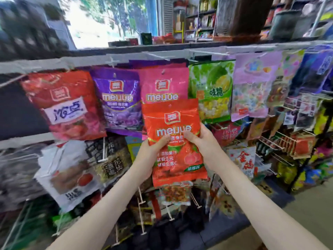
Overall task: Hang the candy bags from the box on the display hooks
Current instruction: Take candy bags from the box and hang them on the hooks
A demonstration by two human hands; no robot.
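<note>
One orange bag [177,156] overlaps the hanging pink bag [163,85].

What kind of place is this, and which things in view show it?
Most likely a small shop. Candy bags such as the purple bag and green bag hang on display hooks, stocked shelves stand behind, and left hand and right hand hold an orange-red bag.

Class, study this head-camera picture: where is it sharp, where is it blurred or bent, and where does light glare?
Head view: the orange-red candy bag is sharpest, with glare streaks on its foil; the left edge and far shelves smear into blur; the window is blown out white; the white shelf rail bends slightly, wide-angle distortion.
</note>
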